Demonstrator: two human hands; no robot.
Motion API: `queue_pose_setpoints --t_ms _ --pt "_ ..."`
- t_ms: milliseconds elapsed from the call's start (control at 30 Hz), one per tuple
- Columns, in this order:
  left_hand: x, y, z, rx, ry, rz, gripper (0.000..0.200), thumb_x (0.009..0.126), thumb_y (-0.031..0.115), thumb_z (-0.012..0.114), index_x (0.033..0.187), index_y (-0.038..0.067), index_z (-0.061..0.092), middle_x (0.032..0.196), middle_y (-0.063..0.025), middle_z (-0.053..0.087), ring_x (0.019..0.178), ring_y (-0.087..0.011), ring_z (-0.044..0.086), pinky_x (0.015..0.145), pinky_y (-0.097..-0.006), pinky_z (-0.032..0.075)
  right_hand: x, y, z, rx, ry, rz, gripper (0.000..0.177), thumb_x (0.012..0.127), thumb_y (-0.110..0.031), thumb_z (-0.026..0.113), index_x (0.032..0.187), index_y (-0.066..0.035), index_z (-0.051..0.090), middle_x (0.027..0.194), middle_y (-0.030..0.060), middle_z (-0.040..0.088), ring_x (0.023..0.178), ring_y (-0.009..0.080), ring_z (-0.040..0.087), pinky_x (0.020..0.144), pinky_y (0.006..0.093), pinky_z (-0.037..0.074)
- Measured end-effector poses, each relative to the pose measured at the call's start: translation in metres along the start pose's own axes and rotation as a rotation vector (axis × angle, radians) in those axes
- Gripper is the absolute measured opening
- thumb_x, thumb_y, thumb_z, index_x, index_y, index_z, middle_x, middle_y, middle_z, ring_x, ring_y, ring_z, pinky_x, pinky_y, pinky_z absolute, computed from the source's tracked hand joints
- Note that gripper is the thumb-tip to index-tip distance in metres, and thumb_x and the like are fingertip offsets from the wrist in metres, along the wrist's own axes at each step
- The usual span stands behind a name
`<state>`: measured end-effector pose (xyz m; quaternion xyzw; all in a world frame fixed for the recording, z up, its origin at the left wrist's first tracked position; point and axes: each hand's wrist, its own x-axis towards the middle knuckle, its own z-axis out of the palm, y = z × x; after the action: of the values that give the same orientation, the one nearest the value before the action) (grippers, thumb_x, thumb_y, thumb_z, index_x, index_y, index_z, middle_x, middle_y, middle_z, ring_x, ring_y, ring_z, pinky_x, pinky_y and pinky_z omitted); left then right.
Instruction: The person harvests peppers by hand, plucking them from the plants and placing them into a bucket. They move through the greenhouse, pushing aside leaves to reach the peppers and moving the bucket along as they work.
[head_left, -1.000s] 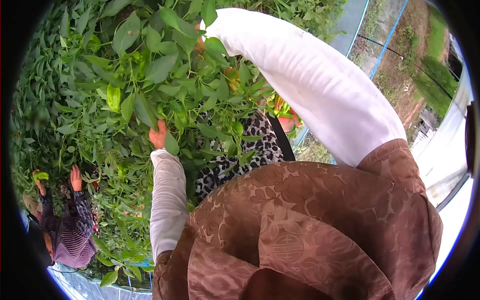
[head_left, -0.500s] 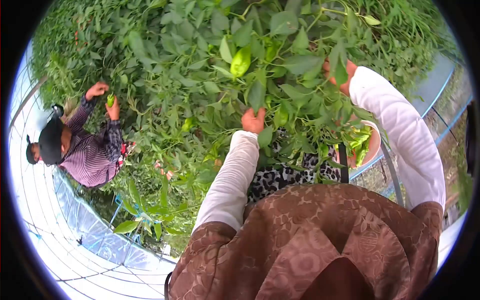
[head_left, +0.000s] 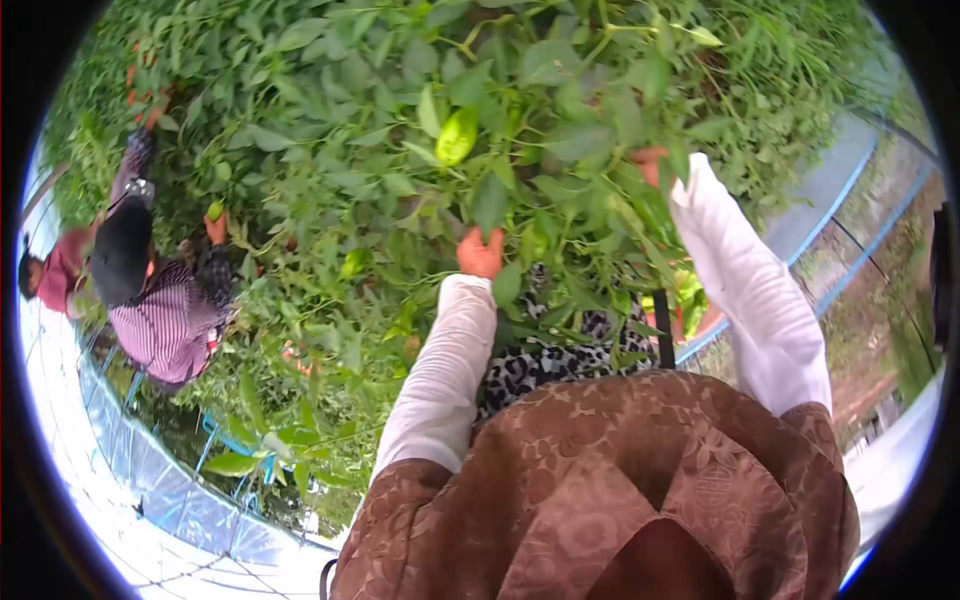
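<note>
Left hand [head_left: 480, 253] amid smooth, pointed leaves [head_left: 575, 140]

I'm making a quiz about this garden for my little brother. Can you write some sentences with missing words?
1. The leaves around the left hand and the right hand are ____ in colour.
2. The sleeves on both of the person's arms are ____.
3. The co-worker at the side wears a shirt patterned with ____.

Missing words: green; white; stripes.
</note>
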<state>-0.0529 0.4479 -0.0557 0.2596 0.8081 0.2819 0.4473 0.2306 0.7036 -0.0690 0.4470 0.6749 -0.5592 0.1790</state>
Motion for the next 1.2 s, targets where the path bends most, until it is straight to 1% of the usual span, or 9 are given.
queue_pose_setpoints --t_ms 200,367,533,867,1000,1033,1133,1167,1200 --pt "0.006 0.007 -0.005 -0.04 -0.064 -0.002 0.029 0.078 0.03 0.062 0.09 0.003 0.064 0.069 -0.009 0.062 0.062 -0.0108 0.054 0.059 -0.0275 0.045 -0.027 -0.014 0.014 -0.079 0.367 0.216 0.028 0.08 -0.02 0.052 0.1 -0.003 0.063 0.095 0.0132 0.063 0.095 0.0209 0.057 0.085 0.032 0.043" --pt "0.009 0.054 -0.003 0.392 0.045 0.003 0.037 0.076 0.035 0.058 0.091 0.001 0.062 0.082 -0.0222 0.061 0.077 -0.0383 0.058 0.07 -0.038 0.044 -0.111 -0.057 -0.02 1.079 -0.342 0.031 0.03 0.083 -0.022 0.05 0.099 -0.001 0.063 0.098 0.0069 0.063 0.089 0.0165 0.058 0.081 0.0281 0.044" --pt "0.039 0.037 -0.015 0.414 -0.059 -0.024 0.051 0.071 0.047 0.058 0.099 0.003 0.062 0.088 -0.0211 0.062 0.082 -0.0363 0.058 0.075 -0.0376 0.043 -0.176 -0.009 -0.005 1.803 0.065 0.227 0.034 0.084 -0.023 0.043 0.103 0.001 0.057 0.095 0.0139 0.063 0.085 0.025 0.06 0.081 0.0367 0.046" --pt "0.053 0.021 -0.02 0.422 -0.052 -0.102 0.054 0.071 0.049 0.055 0.101 0.004 0.062 0.094 -0.0201 0.062 0.089 -0.0358 0.057 0.079 -0.0382 0.041 -0.25 0.04 0.026 1.95 0.449 0.307 0.033 0.086 -0.024 0.041 0.105 0.0 0.052 0.096 0.0151 0.061 0.089 0.0279 0.058 0.085 0.0398 0.045" --pt "0.051 0.019 -0.015 0.316 -0.056 -0.133 0.056 0.07 0.051 0.056 0.098 0.003 0.062 0.093 -0.0208 0.062 0.088 -0.0364 0.057 0.079 -0.0377 0.042 -0.286 0.102 0.082 1.396 0.549 0.467 0.031 0.079 -0.019 0.053 0.1 0.002 0.059 0.097 0.0112 0.06 0.088 0.0216 0.057 0.077 0.0291 0.046" --pt "0.06 -0.001 -0.019 0.33 -0.022 -0.093 0.054 0.07 0.05 0.056 0.096 0.002 0.062 0.092 -0.0209 0.062 0.087 -0.0369 0.057 0.079 -0.0374 0.042 -0.297 0.102 0.081 0.853 0.475 0.514 0.044 0.076 -0.015 0.054 0.117 0.0 0.05 0.089 0.0121 0.062 0.085 0.0208 0.058 0.075 0.0272 0.047" --pt "0.053 0.001 -0.017 0.367 0.019 -0.024 0.046 0.07 0.044 0.057 0.088 0.002 0.063 0.087 -0.0225 0.061 0.083 -0.0396 0.056 0.076 -0.0392 0.043 -0.301 0.138 0.121 0.152 0.258 0.477 0.029 0.074 -0.017 0.055 0.101 -0.007 0.063 0.095 0.0144 0.062 0.089 0.0283 0.06 0.081 0.0322 0.047" --pt "0.04 0.023 -0.008 0.32 0.031 -0.033 0.045 0.071 0.044 0.056 0.086 0.002 0.063 0.084 -0.0234 0.06 0.082 -0.0407 0.056 0.074 -0.0412 0.043 -0.303 0.1 0.1 0.133 0.201 0.786 0.035 0.073 -0.016 0.056 0.107 -0.008 0.06 0.099 0.0168 0.062 0.093 0.0301 0.059 0.084 0.0344 0.046" --pt "0.037 0.024 -0.006 0.333 0.026 -0.052 0.043 0.072 0.042 0.055 0.086 0.002 0.063 0.083 -0.0238 0.06 0.08 -0.0418 0.055 0.073 -0.042 0.043 -0.296 0.108 0.108 0.066 0.341 0.732 0.035 0.072 -0.014 0.056 0.107 -0.008 0.061 0.102 0.0177 0.061 0.094 0.0305 0.059 0.085 0.0348 0.046"
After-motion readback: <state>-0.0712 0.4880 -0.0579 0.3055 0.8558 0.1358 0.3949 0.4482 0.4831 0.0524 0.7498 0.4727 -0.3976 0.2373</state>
